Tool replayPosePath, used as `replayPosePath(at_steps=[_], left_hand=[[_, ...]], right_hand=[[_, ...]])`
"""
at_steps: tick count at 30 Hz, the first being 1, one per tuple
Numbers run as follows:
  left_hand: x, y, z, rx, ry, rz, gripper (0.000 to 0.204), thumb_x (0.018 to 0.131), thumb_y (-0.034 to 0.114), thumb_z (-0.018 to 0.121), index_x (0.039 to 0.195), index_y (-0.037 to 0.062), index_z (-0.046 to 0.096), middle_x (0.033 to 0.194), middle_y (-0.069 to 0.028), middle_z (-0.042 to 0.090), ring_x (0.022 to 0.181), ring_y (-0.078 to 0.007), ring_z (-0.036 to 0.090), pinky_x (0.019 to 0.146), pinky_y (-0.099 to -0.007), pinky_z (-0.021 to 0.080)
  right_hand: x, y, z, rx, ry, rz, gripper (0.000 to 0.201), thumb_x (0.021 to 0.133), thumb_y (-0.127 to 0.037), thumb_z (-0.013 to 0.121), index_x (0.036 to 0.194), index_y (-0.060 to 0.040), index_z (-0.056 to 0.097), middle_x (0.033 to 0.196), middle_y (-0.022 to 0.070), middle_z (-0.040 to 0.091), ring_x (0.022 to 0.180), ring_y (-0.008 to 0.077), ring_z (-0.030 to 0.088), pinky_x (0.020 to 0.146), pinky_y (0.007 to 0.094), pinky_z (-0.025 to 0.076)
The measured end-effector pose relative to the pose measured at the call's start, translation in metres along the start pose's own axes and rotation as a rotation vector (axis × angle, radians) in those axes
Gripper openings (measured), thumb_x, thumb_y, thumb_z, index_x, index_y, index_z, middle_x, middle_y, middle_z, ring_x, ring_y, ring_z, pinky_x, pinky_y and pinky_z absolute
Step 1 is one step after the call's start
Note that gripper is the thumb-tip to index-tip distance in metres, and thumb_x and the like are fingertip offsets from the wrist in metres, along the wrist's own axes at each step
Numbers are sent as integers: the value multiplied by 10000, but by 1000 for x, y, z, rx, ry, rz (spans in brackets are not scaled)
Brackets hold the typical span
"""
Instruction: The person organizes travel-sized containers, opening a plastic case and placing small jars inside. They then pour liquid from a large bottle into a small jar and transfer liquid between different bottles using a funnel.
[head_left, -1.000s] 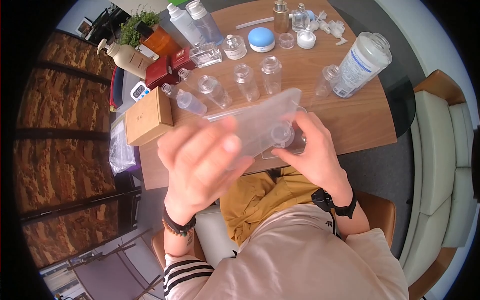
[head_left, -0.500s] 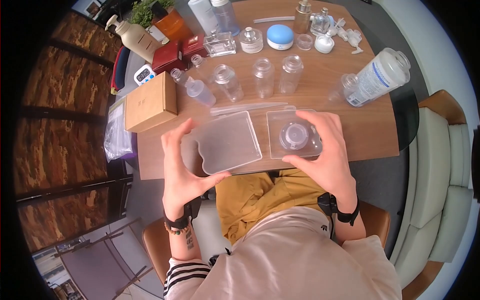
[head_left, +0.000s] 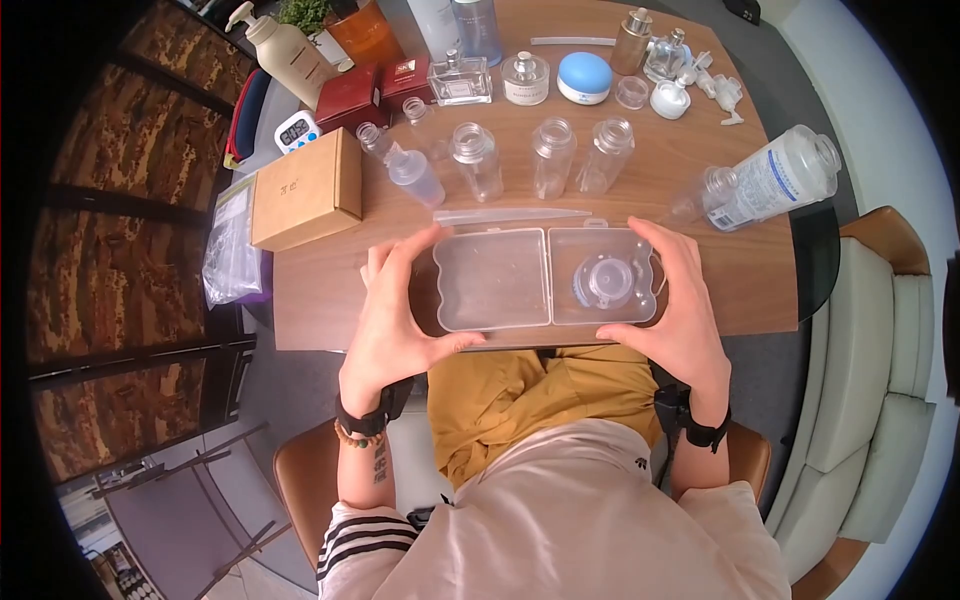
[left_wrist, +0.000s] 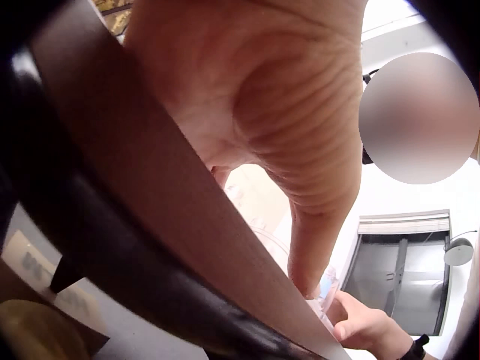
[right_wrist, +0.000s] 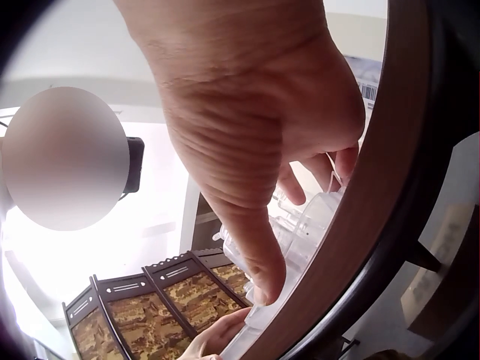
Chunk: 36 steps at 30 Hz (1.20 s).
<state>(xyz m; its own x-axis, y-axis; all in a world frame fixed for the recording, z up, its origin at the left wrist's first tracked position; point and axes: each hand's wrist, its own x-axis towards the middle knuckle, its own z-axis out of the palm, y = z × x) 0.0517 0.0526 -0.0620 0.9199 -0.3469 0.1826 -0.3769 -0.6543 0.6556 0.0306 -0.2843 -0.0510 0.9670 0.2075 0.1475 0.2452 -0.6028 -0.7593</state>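
On the table (head_left: 320, 305), clear case (head_left: 493, 282) open; right half (head_left: 564, 255) holds round piece (head_left: 608, 281).

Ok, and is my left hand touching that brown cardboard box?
Apart. The head view shows bare wooden tabletop between your left hand and the cardboard box.

Right of the wooden table (head_left: 750, 280) — 1 pale sofa (head_left: 865, 390); left of the table — a brown patterned folding screen (head_left: 140, 200); below the table, grey floor (head_left: 760, 370).

Pale tee (head_left: 590, 510), blk-striped L slv (head_left: 365, 545)
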Motion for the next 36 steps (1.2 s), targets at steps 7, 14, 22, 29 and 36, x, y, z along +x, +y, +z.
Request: replayPosePath(at_steps=[7, 14, 22, 29, 36], left_hand=[[-1, -3, 3, -2, 11, 35, 1156, 542, 289, 1046, 1537, 91, 492, 1480, -67, 617, 1278, -337, 487, 1144, -479, 329], [-2, -4, 2, 7, -1, 22, 1167, 567, 321, 1049, 1554, 56, 487, 1480, -118, 585, 1340, -336, 467, 1187, -475, 334], [-2, -5, 2, 20, -4, 33, 1156, 588, 365, 1037, 1553, 51, 484, 1496, -103, 584, 1354, -332, 460, 1187, -475, 341], [-1, -4, 0, 33, -16, 43, 1176, 587, 390, 1033, 1562, 45, 473, 1523, -104, 590, 1372, -339, 462, 1202, -477, 317], [-2, -4, -1, 12, -21, 25, 1178, 580, 414, 1030, 1558, 48, 483, 1518, -106, 596, 1366, -341, 471, 1202, -479, 311]], right_hand=[[2, 3, 3, 55, 14, 17, 1080, 587, -98, 1000, 1541, -84, 493, 1503, 136, 550, 1395, 362, 480, 1168, 462, 431], [1, 6, 5, 89, 41, 23, 1082, 591, -99, 996, 1543, -82, 483, 1511, 128, 567, 1399, 357, 485, 1180, 462, 427], [1, 7, 5, 91, 43, 23, 1086, 600, -108, 992, 1552, -76, 471, 1511, 129, 569, 1404, 355, 484, 1181, 466, 425], [1, 7, 4, 80, 35, 17, 1087, 595, -113, 993, 1550, -71, 475, 1514, 132, 564, 1402, 362, 480, 1184, 468, 421], [0, 9, 5, 132, 31, 30, 1100, 592, -137, 1002, 1557, -81, 478, 1522, 133, 543, 1392, 368, 470, 1153, 467, 428]])
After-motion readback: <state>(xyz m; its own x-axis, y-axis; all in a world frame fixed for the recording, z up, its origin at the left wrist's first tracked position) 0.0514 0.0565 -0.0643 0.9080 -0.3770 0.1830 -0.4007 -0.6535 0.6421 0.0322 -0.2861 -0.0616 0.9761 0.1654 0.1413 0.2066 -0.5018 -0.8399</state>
